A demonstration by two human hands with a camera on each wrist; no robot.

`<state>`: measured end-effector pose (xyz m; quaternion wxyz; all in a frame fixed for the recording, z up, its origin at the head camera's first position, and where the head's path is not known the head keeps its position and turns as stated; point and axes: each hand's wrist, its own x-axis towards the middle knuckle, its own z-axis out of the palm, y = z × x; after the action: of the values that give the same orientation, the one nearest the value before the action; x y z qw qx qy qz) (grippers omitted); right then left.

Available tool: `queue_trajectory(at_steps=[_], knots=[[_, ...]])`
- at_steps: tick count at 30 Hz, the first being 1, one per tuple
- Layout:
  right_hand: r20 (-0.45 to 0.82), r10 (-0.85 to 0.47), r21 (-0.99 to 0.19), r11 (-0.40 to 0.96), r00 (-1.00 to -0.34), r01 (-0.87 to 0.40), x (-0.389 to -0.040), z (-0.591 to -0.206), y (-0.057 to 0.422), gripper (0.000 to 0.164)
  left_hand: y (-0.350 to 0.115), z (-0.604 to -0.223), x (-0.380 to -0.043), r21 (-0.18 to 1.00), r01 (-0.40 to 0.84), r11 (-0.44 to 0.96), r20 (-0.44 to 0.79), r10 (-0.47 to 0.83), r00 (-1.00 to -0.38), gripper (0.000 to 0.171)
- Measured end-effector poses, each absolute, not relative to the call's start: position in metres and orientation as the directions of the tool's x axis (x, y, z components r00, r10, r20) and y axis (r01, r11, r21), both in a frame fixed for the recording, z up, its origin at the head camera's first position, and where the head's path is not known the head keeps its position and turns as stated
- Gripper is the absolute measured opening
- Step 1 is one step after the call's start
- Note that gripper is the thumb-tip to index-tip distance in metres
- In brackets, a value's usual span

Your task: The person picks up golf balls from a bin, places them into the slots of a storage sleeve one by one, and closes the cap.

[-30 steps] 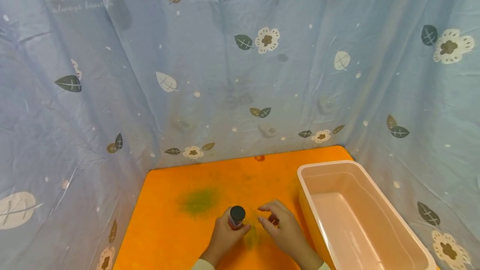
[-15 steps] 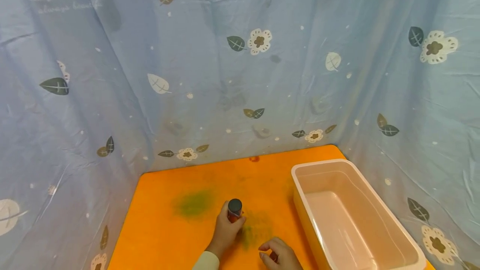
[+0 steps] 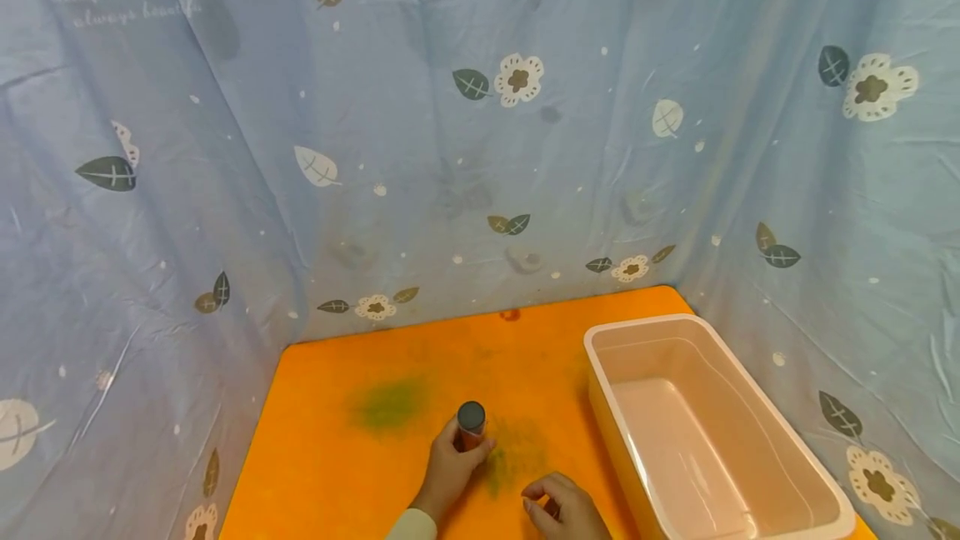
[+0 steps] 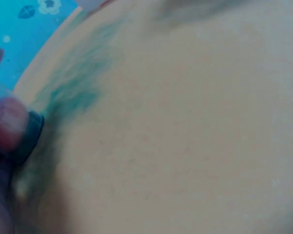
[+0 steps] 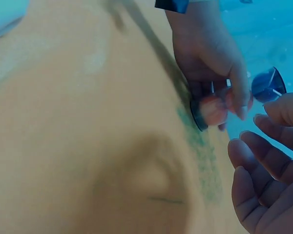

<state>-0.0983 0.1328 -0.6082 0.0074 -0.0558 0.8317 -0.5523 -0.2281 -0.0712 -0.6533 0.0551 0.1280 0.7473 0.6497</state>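
Observation:
My left hand [image 3: 448, 467] grips a small hourglass [image 3: 471, 417] around its middle, near the centre of the orange table. It has a dark round cap at each end and a clear body. Red filling gathers in the rounded bulb by the lower cap [image 5: 198, 115], which is close to the table in the right wrist view. The upper cap [image 5: 269, 84] points up past the thumb. At the left wrist view's edge, only the red bulb [image 4: 8, 124] and one cap show. My right hand [image 3: 564, 508] holds nothing, its fingers [image 5: 254, 151] loosely bent, nearer the front and apart from the hourglass.
A deep, pale pink plastic bin [image 3: 630, 440] stands on the right of the orange table [image 3: 322, 457]. Green smudges [image 3: 390, 403] mark the tabletop. A blue curtain [image 3: 420, 123] with leaf and flower prints encloses the back and both sides.
My right hand has drawn back toward the front edge, away from the hourglass. The left hand keeps its grip, with the hourglass slightly farther forward; the view has shifted a little.

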Motion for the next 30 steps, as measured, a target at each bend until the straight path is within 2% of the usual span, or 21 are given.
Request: queue_trajectory(at_steps=[4, 7, 12, 15, 18, 21, 25, 30], knots=[[-0.028, -0.045, -0.949, 0.315, -0.999, 0.013, -0.110, -0.607, 0.126, 0.029, -0.076, -0.650, -0.227, 0.982, 0.077, 0.171, 0.026, 0.279, -0.960, 0.054], [-0.103, -0.008, -0.973, 0.207, -0.995, 0.099, -0.125, -0.603, 0.117, 0.043, -0.082, -0.641, -0.226, 0.993, 0.017, 0.113, -0.021, 0.321, -0.947, 0.063], [-0.151, -0.023, -0.987, 0.058, -0.988, 0.149, -0.158, -0.582, 0.099, 0.064, -0.091, -0.616, -0.228, 0.997, -0.076, 0.010, -0.074, 0.347, -0.935, 0.053], [-0.164, -0.029, -0.986, 0.012, -0.986, 0.164, -0.177, -0.574, 0.091, 0.071, -0.091, -0.610, -0.231, 0.993, -0.115, -0.030, -0.098, 0.341, -0.935, 0.056], [-0.178, -0.028, -0.984, -0.014, -0.984, 0.178, -0.194, -0.576, 0.085, 0.070, -0.090, -0.615, -0.234, 0.978, -0.181, -0.105, -0.134, 0.351, -0.927, 0.060], [-0.173, -0.039, -0.984, -0.032, -0.984, 0.174, -0.201, -0.575, 0.081, 0.059, -0.088, -0.615, -0.233, 0.968, -0.211, -0.136, -0.151, 0.355, -0.923, 0.060], [-0.169, -0.036, -0.985, -0.022, -0.985, 0.170, -0.203, -0.575, 0.079, 0.046, -0.087, -0.615, -0.229, 0.972, -0.202, -0.120, -0.151, 0.338, -0.929, 0.059], [-0.160, -0.052, -0.986, -0.041, -0.986, 0.162, -0.204, -0.575, 0.083, 0.043, -0.084, -0.611, -0.230, 0.976, -0.175, -0.133, -0.122, 0.337, -0.934, 0.052]])
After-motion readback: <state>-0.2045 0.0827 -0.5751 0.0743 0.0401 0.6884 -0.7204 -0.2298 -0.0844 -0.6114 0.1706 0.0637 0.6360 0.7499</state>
